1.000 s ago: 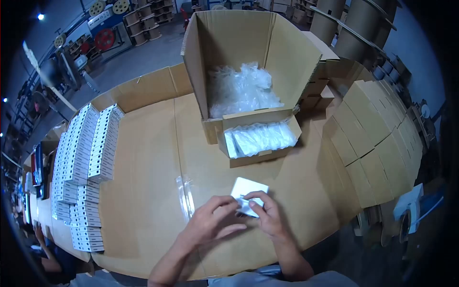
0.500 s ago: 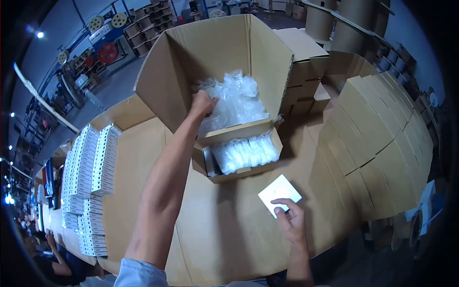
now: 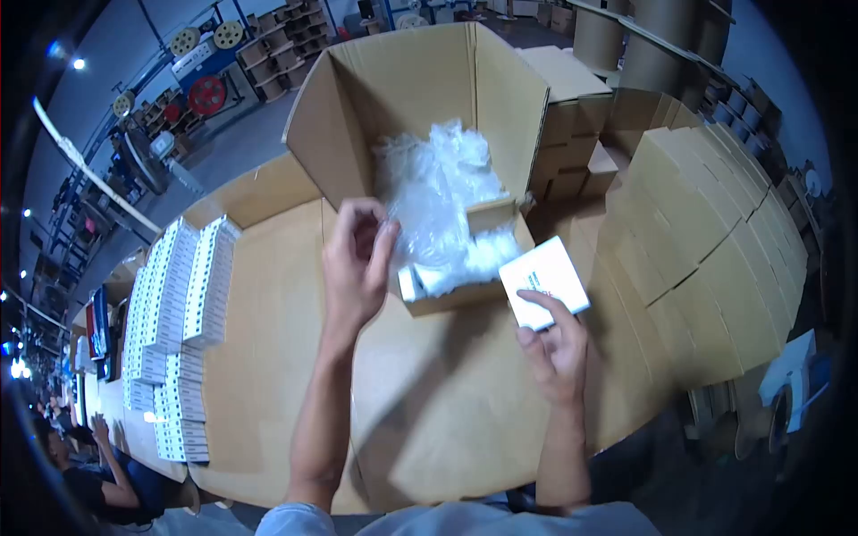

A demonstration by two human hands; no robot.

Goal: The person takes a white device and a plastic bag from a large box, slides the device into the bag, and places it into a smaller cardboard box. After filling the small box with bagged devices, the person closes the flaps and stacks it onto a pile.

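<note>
Far left, partly cut by the dark lens edge: another person (image 3: 85,464) seated low at the table end, face not noted. Next, rows of small white boxes (image 3: 183,295) stacked on the table, dark print on their sides, too small to read. Work surface is a table covered w/ flat cardboard sheet (image 3: 268,375), seam running front to back. Left hand (image 3: 357,259) raised over the sheet, fingers curled, thumb and forefinger pinched on the edge of a clear plastic bag (image 3: 429,205) lifted out of the big open carton (image 3: 420,80); bag contents not discernible through the crinkled film. Below it, a smaller open carton (image 3: 456,295) w/ more bagged white items, mostly hidden behind the lifted bag. Right hand (image 3: 556,344) closed round the lower edge of 1 small white box (image 3: 543,281), held tilted above the table just right of the small carton; faint dark lettering on its top face, illegible. Right: stacks of flat folded cardboard (image 3: 706,232), far edge lost in lens shadow. Background: factory floor, cable reels and shelving top left (image 3: 206,80), large cardboard drums top right (image 3: 661,36), ceiling lamps at left.
</note>
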